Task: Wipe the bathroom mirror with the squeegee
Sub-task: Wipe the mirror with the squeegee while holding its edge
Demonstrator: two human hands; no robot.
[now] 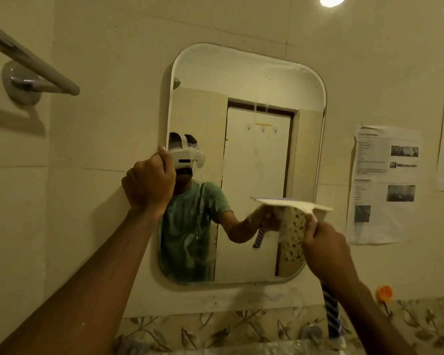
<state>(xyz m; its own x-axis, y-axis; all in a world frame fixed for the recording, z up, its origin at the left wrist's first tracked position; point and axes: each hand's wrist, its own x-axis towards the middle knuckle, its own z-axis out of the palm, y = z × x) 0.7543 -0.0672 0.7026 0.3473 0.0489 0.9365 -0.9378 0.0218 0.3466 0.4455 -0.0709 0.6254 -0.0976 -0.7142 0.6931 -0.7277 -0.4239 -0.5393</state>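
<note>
Tiles, plain and cream, cover the wall in front of me, with a leaf-patterned border [215, 326] running along the bottom. A grey towel rail [36, 65] juts out at the upper left, printed papers [385, 183] are stuck to the wall on the right, and a ceiling light [332, 0] glows at the top edge. A small orange flower [384, 293] sits low on the right, just above the border.

The mirror [259, 162] hangs in the middle, tall with rounded corners and a pale rim. Its lower left part looks smeared and wet; the glass higher up reflects a closed door quite cleanly.

The squeegee [292, 203] is against the lower right of the mirror. Its wide pale blade lies level across the glass, with its right end reaching past the mirror's rim. The handle is striped blue and white and hangs down below my fist.

My left hand [149, 185] is raised at the mirror's left edge, fingers curled round the rim and gripping it, forearm stretched up from the lower left. My right hand [326, 252] is wrapped tight round the squeegee's handle just under the blade, knuckles toward me.
</note>
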